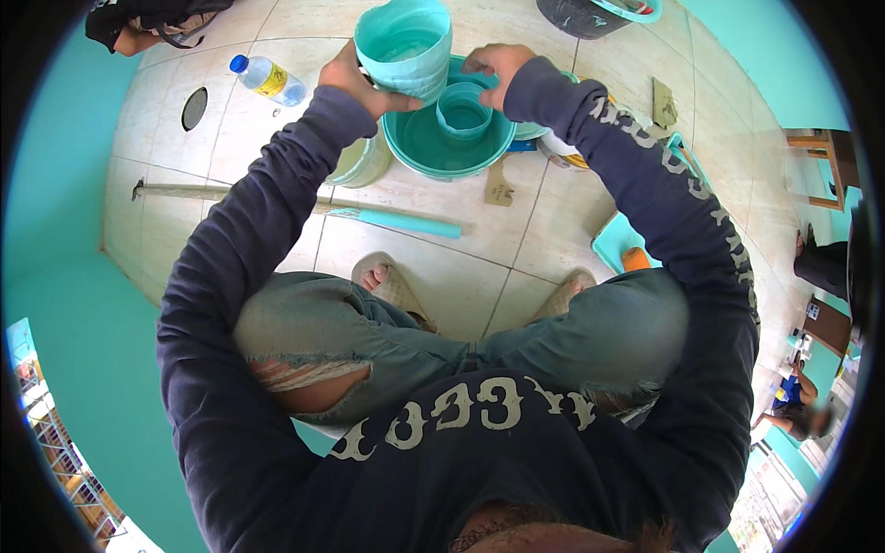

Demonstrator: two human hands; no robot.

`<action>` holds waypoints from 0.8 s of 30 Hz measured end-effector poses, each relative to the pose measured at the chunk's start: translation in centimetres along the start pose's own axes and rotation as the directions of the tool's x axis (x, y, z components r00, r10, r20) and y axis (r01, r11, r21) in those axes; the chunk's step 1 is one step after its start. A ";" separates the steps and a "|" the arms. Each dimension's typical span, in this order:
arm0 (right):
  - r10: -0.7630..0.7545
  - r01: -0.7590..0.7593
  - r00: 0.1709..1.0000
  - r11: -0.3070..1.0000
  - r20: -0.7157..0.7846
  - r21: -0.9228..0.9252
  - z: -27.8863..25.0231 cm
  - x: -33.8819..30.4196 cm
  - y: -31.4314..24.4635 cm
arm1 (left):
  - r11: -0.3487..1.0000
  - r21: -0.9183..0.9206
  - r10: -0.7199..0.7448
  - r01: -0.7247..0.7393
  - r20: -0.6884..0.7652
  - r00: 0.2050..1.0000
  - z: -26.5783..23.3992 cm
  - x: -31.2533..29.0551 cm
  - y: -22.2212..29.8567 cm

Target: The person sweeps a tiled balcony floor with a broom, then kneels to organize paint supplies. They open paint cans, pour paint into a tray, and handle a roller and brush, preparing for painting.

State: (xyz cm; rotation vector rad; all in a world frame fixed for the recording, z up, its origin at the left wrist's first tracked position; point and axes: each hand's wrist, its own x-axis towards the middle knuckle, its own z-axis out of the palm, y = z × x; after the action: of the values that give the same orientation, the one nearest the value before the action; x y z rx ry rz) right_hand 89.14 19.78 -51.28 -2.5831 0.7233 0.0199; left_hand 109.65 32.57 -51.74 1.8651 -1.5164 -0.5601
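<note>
My left hand [361, 85] grips a large turquoise paint-smeared container [406, 69], raised and slightly tilted above the left rim of a turquoise bucket [447, 169]. Liquid of the same colour shows inside the container. A smaller turquoise cup [464, 115] is over the bucket's opening. My right hand [498, 69] curls at its upper right side, thumb against the rim and fingers behind it; their tips are partly hidden. Close by on the left stands a pale translucent tub [362, 164], partly covered by my left sleeve.
A pole with a turquoise end [406, 222] lies across the tiles. Left are a blue-capped bottle [269, 81] and a dark floor drain [194, 109]. A turquoise paint tray [613, 241] with an orange roller [635, 259] lies right. A black bucket [583, 18] stands beyond. Other people are at the edges.
</note>
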 end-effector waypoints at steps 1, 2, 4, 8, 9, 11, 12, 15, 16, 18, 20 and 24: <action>-0.010 0.011 0.999 1.000 -0.045 0.029 1.2 0.0 0.7 | 0.999 -0.001 0.037 -0.037 0.031 0.999 0.0 0.0 -0.8; 0.001 0.002 0.999 0.997 -0.044 0.075 1.0 0.0 0.5 | 0.998 0.000 0.069 -0.069 0.059 0.996 -0.3 -0.2 -0.8; 0.024 -0.017 0.999 0.986 -0.042 0.165 0.6 0.2 0.1 | 0.993 -0.020 0.117 -0.116 0.071 0.991 -0.7 -0.8 -0.4; -0.050 0.048 0.999 0.994 0.012 0.102 0.6 1.1 0.6 | 0.988 -0.132 0.109 -0.086 0.178 0.978 -0.8 -0.5 0.8; -0.040 0.037 0.998 0.998 0.054 0.054 0.8 0.9 0.1 | 0.992 -0.079 0.110 -0.097 0.182 0.977 -0.5 -0.6 0.8; 0.030 -0.027 0.986 0.999 0.163 -0.024 0.5 0.8 -1.0 | 0.988 -0.105 0.128 -0.111 0.166 0.978 0.5 -1.1 0.3; 0.008 -0.019 0.984 0.998 0.179 0.060 0.0 1.0 -1.2 | 0.995 -0.036 0.094 -0.089 0.190 0.977 0.4 -1.1 -0.3; -0.084 0.036 0.986 0.949 0.142 0.313 -0.5 0.8 -0.2 | 0.996 0.065 0.040 -0.059 0.252 0.967 -0.1 -1.2 1.7; -0.041 -0.007 0.985 0.961 0.165 0.278 -0.2 0.6 0.3 | 0.996 0.080 0.017 -0.035 0.216 0.976 0.2 -1.1 2.3; 0.017 -0.063 0.979 0.974 0.205 0.216 0.1 1.0 -0.6 | 0.991 0.128 -0.049 0.033 0.126 0.991 0.1 -1.2 2.6; 0.009 -0.001 0.973 0.999 0.231 -0.032 1.5 1.1 -0.9 | 0.992 0.123 -0.025 0.019 0.053 0.998 -0.4 -0.7 1.8; -0.121 0.179 0.977 0.910 0.173 -0.374 3.8 0.7 -1.7 | 0.997 0.077 0.015 -0.011 -0.047 0.999 -0.2 -0.8 1.0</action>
State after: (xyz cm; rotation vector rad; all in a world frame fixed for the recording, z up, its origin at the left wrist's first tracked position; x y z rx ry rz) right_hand 90.95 22.34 -54.09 -2.9689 0.5026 0.3335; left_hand 108.88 33.31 -50.95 1.9113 -1.5374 -0.4539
